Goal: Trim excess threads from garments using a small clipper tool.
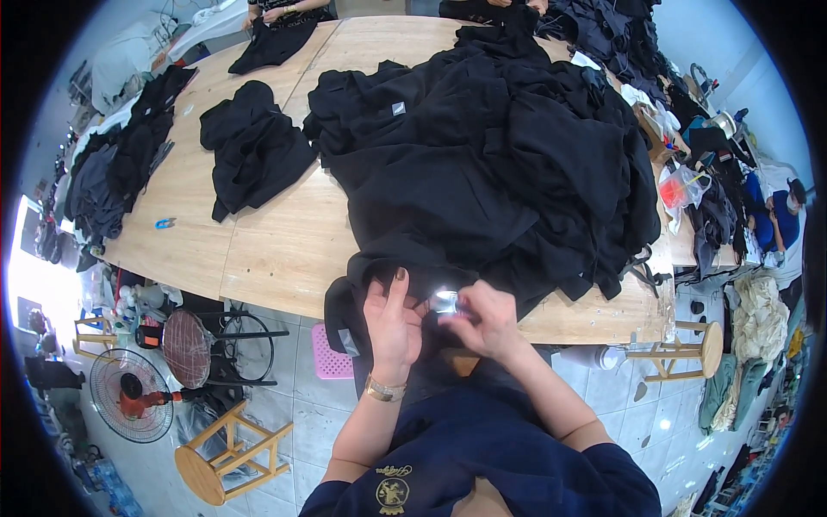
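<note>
At the table's near edge, my left hand (394, 323) has its thumb raised and its fingers curled into the edge of a black garment (439, 198). Part of this cloth hangs over the edge, with a small pale label (347, 341) on it. Close beside it, my right hand (489, 317) is closed around a small shiny metal tool (445, 302), whose kind is blurred by glare. The tool's tip points toward the left hand and the cloth.
A large heap of black garments (568, 146) covers the table's middle and right. Another black garment (258, 155) and blue thread snips (164, 223) lie to the left. Stools (211, 465) and a fan (131, 396) stand below left. Other people work at the far side.
</note>
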`<action>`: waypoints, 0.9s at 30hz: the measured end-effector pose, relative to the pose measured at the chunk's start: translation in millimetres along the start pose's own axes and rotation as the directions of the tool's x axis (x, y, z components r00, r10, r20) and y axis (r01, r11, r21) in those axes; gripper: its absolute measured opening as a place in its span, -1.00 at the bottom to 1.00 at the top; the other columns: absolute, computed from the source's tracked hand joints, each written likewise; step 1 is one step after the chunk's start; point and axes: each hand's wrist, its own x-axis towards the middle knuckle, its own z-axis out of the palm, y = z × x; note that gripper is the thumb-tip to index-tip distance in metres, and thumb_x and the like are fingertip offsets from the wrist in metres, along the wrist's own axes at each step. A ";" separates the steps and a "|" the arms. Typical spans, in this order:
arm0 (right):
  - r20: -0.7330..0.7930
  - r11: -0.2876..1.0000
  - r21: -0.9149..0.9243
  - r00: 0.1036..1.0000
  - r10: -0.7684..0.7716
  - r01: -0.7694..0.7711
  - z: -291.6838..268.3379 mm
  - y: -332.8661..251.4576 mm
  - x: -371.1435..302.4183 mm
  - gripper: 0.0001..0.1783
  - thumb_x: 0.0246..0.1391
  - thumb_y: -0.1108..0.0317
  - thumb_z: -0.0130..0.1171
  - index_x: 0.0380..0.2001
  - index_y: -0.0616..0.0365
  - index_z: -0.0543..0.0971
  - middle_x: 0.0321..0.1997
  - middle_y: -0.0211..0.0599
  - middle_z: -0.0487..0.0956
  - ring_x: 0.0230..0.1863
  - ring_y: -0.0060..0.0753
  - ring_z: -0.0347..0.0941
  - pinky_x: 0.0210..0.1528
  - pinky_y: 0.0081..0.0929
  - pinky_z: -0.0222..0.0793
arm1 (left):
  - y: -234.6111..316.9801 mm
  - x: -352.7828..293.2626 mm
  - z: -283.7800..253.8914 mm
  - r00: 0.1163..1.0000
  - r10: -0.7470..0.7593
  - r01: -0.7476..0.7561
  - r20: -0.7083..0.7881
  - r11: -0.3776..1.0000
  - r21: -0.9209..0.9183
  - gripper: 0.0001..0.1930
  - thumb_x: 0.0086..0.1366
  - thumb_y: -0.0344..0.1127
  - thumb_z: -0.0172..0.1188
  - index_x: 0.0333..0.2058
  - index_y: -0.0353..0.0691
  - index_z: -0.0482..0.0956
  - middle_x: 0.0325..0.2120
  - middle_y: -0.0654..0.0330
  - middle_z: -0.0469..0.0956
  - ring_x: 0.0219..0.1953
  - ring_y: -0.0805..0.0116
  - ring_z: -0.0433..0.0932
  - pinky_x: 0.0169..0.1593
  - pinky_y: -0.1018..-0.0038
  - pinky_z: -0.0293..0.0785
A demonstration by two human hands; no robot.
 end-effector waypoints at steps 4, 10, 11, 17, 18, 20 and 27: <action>-0.054 0.971 -0.240 0.999 0.000 -0.013 -0.7 14.1 5.2 -0.68 -0.18 0.16 0.34 -0.61 0.11 0.44 -0.65 -0.36 0.33 -0.71 -0.36 0.32 -0.66 -0.50 0.19 | 2.2 -2.9 4.8 1.000 -0.006 0.006 0.028 1.000 -0.017 -0.79 0.30 -0.33 0.06 -0.14 -0.24 0.34 -0.22 0.15 0.50 -0.23 0.32 0.55 -0.19 0.33 0.57; -0.026 0.941 -0.336 0.998 -0.055 0.043 -1.1 12.7 9.1 -0.66 -0.22 0.11 0.34 -0.62 0.09 0.45 -0.66 -0.38 0.32 -0.71 -0.37 0.28 -0.64 -0.49 0.16 | -0.5 -3.4 1.1 0.999 0.024 -0.026 0.034 0.999 0.035 -0.80 0.32 -0.34 0.01 -0.12 -0.26 0.38 -0.21 0.13 0.51 -0.22 0.32 0.57 -0.19 0.34 0.61; -0.007 0.937 -0.347 0.999 -0.052 0.046 -1.2 11.5 9.6 -0.67 -0.26 0.14 0.36 -0.61 0.10 0.46 -0.66 -0.39 0.33 -0.70 -0.37 0.29 -0.63 -0.49 0.17 | -1.1 -3.3 0.5 0.999 0.027 -0.028 0.026 0.999 0.037 -0.80 0.32 -0.34 0.01 -0.12 -0.26 0.38 -0.21 0.13 0.51 -0.23 0.33 0.57 -0.20 0.36 0.60; -0.009 0.934 -0.354 0.998 -0.060 0.053 -1.2 11.1 14.2 -0.66 -0.27 0.11 0.36 -0.62 0.09 0.46 -0.66 -0.41 0.33 -0.71 -0.38 0.27 -0.63 -0.49 0.15 | -3.6 -3.5 0.4 0.999 0.032 -0.033 0.015 0.998 0.061 -0.80 0.32 -0.34 0.03 -0.12 -0.26 0.38 -0.23 0.14 0.52 -0.26 0.35 0.57 -0.21 0.39 0.59; -0.009 0.934 -0.354 0.998 -0.060 0.053 -1.2 11.2 14.8 -0.66 -0.27 0.11 0.36 -0.62 0.09 0.46 -0.66 -0.41 0.33 -0.71 -0.38 0.27 -0.63 -0.49 0.15 | -4.3 -3.7 0.4 0.999 0.034 -0.035 0.007 0.997 0.072 -0.80 0.32 -0.34 0.03 -0.12 -0.26 0.38 -0.24 0.15 0.52 -0.26 0.36 0.57 -0.21 0.40 0.58; -0.010 0.931 -0.361 0.998 -0.070 0.061 -1.2 11.6 15.8 -0.66 -0.27 0.11 0.37 -0.63 0.08 0.45 -0.67 -0.42 0.33 -0.71 -0.38 0.26 -0.63 -0.49 0.15 | -5.8 -3.2 -0.7 0.999 0.032 -0.032 0.011 0.996 0.083 -0.80 0.32 -0.34 0.03 -0.12 -0.25 0.38 -0.24 0.15 0.52 -0.26 0.36 0.57 -0.21 0.40 0.58; -0.006 0.936 -0.343 0.996 -0.085 0.078 1.2 14.4 14.0 -0.66 -0.27 0.16 0.38 -0.63 0.10 0.44 -0.68 -0.42 0.33 -0.71 -0.36 0.27 -0.63 -0.48 0.16 | -4.6 -3.1 1.0 1.000 0.016 -0.015 -0.012 0.998 0.061 -0.83 0.28 -0.37 0.10 -0.19 -0.23 0.37 -0.24 0.20 0.52 -0.25 0.37 0.56 -0.16 0.37 0.53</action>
